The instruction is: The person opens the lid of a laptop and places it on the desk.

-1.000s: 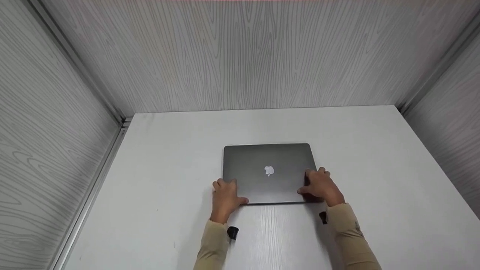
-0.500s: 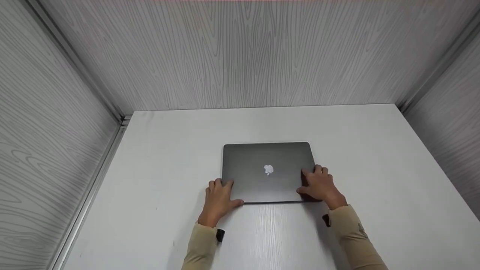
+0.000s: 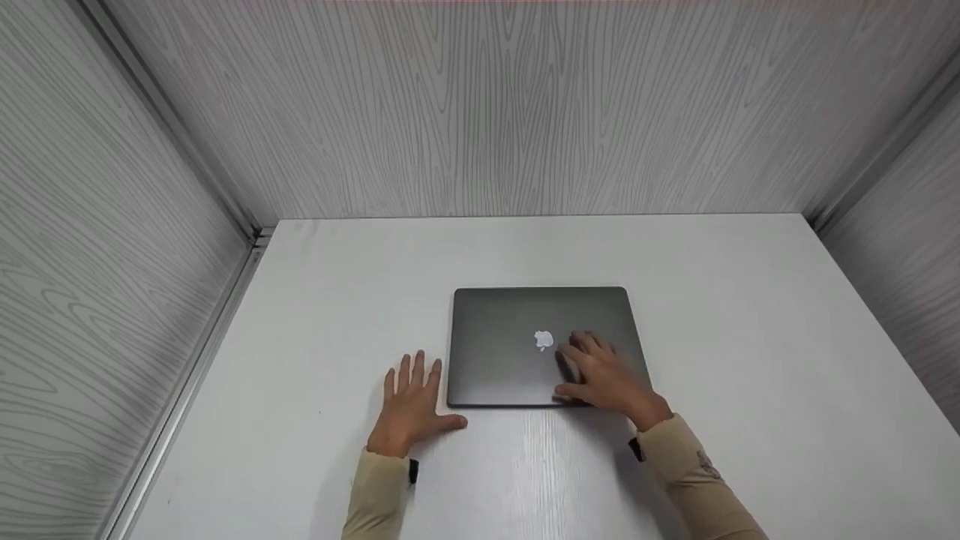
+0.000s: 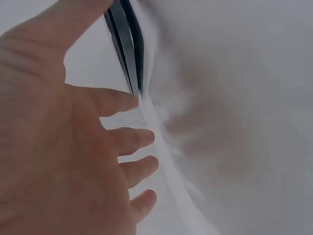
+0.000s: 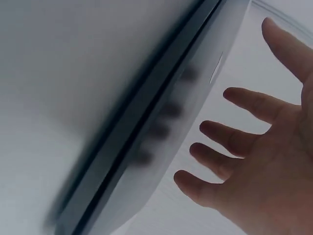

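Observation:
A closed grey laptop (image 3: 495, 345) with a pale apple logo lies flat on the white table (image 3: 337, 285). Just left of its front left corner is my left hand (image 3: 409, 409), fingers spread and apart from the laptop in the head view. The left wrist view has this hand (image 4: 73, 142) with the laptop's edge (image 4: 128, 49) beyond the fingers. My right hand (image 3: 604, 379) is over the right front part of the lid. In the right wrist view the right hand (image 5: 269, 171) has its fingers extended, a gap between them and the lid (image 5: 195, 98).
A wood-grain panel (image 3: 510, 105) stands along the table's back edge. Side panels rise at the left (image 3: 112, 300) and the right (image 3: 907, 255). A metal rail (image 3: 187, 382) follows the table's left edge.
My left hand has left the laptop's corner and moved left, its fingers spreading. My right hand has come off the right edge and moved left above the lid. The laptop stays put.

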`<control>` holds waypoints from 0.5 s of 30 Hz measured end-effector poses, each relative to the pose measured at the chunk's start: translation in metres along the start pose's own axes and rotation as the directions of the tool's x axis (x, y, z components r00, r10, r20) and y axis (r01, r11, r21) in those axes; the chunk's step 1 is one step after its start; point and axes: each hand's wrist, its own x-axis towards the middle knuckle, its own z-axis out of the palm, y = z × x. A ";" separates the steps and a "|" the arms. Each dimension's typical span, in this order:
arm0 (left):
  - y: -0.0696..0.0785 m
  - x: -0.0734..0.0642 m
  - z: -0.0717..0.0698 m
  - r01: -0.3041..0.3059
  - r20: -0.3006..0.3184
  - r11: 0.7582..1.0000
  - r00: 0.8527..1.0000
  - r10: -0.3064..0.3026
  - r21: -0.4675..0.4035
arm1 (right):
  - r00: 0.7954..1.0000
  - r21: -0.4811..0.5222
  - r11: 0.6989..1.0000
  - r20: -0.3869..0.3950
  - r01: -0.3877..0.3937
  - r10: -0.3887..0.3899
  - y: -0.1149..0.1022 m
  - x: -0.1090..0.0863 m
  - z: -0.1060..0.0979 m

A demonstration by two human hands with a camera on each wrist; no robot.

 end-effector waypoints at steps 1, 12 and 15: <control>-0.001 0.000 -0.001 0.004 0.007 1.000 1.000 -0.004 -0.002 | 1.000 -0.011 1.000 0.009 0.024 -0.023 -0.002 0.002 0.001; -0.006 0.002 -0.006 0.076 0.101 0.997 0.992 -0.075 0.000 | 0.986 -0.145 0.977 0.082 0.159 -0.148 -0.014 0.007 0.009; -0.003 0.005 -0.009 0.108 0.146 0.994 0.983 -0.107 -0.002 | 0.983 -0.180 0.968 0.088 0.175 -0.161 -0.014 0.008 0.010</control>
